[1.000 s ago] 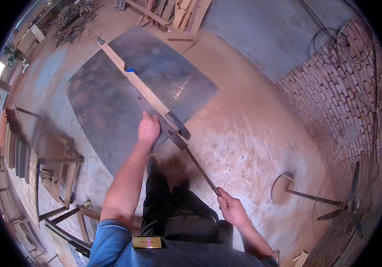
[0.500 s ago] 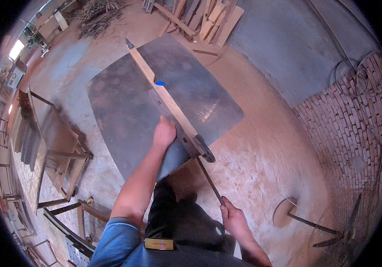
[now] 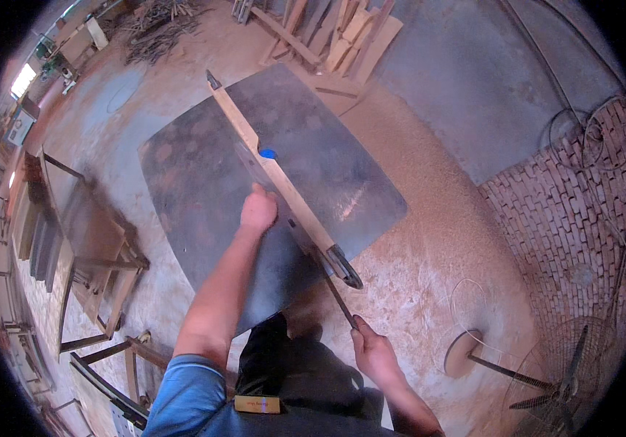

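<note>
A long wooden rail [image 3: 295,197] with dark end pieces lies slantwise across the dark tabletop [image 3: 182,167]. It has a blue round piece set at a notch, and a dark slotted strip runs along its left side. My left hand [image 3: 260,211] is closed at the edge of that strip, near the middle of the rail; the fingertips are partly hidden. At the lower right, my right hand [image 3: 376,352] grips a thin dark rod [image 3: 341,297]. The rod's far end meets the rail's near end; I cannot tell whether they are joined.
Stacked boards stand on a frame [image 3: 112,264] at left. A round-based pedestal fan [image 3: 464,354] lies at the lower right, beside a brick-patterned surface [image 3: 546,197]. Planks [image 3: 342,47] lean at the back, and scrap wood [image 3: 156,33] is piled further left.
The rail's near end has shifted a little right and toward me. My left hand has moved slightly left and away; my right hand has moved slightly left. The view has shifted a little too.
</note>
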{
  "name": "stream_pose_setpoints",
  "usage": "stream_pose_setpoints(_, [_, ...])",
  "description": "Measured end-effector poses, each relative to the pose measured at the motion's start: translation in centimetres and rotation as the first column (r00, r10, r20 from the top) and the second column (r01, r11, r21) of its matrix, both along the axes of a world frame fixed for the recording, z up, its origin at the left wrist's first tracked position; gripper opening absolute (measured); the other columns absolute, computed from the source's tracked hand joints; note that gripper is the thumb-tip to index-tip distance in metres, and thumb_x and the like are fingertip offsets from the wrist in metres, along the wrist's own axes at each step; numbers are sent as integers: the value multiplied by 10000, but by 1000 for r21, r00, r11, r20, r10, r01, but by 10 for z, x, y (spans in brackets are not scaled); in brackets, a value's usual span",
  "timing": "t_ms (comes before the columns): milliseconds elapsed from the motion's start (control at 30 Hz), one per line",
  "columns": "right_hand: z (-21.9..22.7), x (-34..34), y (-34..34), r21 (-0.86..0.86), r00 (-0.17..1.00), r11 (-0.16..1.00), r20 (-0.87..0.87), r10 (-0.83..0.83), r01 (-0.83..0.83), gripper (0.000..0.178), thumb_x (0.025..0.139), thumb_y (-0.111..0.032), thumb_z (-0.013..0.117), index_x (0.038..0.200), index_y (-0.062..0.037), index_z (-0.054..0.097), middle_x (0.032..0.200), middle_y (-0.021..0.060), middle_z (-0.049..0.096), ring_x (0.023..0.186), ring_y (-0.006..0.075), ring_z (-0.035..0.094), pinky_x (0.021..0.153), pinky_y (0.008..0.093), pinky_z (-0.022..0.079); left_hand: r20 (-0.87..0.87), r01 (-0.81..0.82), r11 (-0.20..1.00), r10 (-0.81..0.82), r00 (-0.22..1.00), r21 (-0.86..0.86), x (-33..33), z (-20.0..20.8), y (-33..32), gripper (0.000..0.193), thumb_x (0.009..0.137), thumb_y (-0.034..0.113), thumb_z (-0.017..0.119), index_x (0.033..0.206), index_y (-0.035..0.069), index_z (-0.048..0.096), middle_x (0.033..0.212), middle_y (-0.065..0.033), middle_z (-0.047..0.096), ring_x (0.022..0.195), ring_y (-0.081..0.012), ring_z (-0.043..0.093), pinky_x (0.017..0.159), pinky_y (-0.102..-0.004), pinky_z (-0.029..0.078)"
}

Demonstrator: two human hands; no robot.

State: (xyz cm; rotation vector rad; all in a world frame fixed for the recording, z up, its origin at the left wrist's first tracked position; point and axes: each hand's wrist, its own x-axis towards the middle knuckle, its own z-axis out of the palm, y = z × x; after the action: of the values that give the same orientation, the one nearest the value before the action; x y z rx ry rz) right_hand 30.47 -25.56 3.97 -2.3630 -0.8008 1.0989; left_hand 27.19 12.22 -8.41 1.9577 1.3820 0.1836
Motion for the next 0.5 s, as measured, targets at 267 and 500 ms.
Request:
stream_pose_setpoints(267, [-8, 1, 56, -8, 1000, 1000, 28, -15, 15, 403, 981, -304, 482, 1327, -104, 531, 881, 291, 645, 853, 470, 629, 746, 509, 508, 31, -20, 999, 22, 999, -36, 7, 21, 47, 359, 928, 225, 462, 1112, -83, 470, 985, -351, 629, 985, -458, 624, 887, -510, 472])
stream_pose_setpoints(500, [-4, 2, 103, -12, 998, 1000, 56, -9, 10, 394, 981, -292, 481, 1318, -95, 539, 904, 288, 650, 883, 466, 627, 791, 520, 506, 30, -87, 991, 90, 995, -98, 12, 17, 92, 352, 935, 237, 470, 1106, -70, 471, 851, -276, 669, 789, -392, 681, 786, -472, 511])
